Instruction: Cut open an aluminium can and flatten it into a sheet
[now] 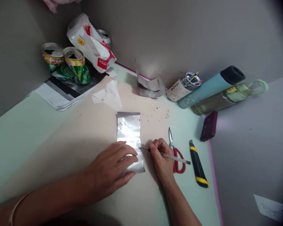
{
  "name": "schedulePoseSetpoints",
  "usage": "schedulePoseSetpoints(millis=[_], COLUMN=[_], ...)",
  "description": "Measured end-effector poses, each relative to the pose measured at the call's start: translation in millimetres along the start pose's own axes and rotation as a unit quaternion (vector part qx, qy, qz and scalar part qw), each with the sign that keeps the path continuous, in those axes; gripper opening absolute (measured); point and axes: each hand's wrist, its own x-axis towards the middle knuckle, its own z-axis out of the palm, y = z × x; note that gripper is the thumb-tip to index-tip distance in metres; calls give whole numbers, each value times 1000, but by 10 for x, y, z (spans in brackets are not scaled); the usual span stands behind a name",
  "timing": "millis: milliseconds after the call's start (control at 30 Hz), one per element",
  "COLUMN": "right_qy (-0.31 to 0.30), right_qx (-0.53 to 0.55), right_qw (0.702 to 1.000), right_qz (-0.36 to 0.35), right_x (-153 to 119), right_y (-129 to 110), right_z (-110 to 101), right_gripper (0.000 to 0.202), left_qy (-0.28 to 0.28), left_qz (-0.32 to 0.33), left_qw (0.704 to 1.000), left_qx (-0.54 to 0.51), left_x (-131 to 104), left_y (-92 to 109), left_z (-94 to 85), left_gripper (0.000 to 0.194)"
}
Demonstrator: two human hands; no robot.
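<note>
Two hands work on a shiny rectangular metal sheet (129, 131) lying on the beige board (85, 135). The left hand (110, 171) lies flat with fingers spread on the sheet's lower part. The right hand (161, 157) pinches a thin pen (166, 155), its tip touching the sheet. Red-handled scissors (175, 153) lie just beside.

Both forearms were bare, with no sleeve in view on either. The left hand (110, 169) entered from about eight o'clock, and its wrist carried one thin, pale bangle (15, 208) that curved across the arm near the frame's lower left edge. The right hand (161, 160) entered from about five o'clock and wore nothing. No rings showed on the fingers (129, 150) of either hand.
</note>
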Motion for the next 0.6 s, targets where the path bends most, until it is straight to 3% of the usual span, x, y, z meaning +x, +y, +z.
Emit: schedulePoseSetpoints(millis=[133,367,600], right_qy=[3,12,-112], right_qx=[-2,2,-47], right_qw=[1000,1000,991], right_qz=[0,-20,-48], right_x=[0,-42,-173], right_y=[16,10,23], right_z=[-17,-7,62], right_gripper=[32,31,29], left_qy=[-10,-44,-70], left_qz=[-28,-52,-57], left_qw=[999,996,993], left_qx=[15,56,79], left_x=[8,-31,-39], left_y=[-114,-244,-287], left_z=[22,204,258], left_gripper=[16,51,83])
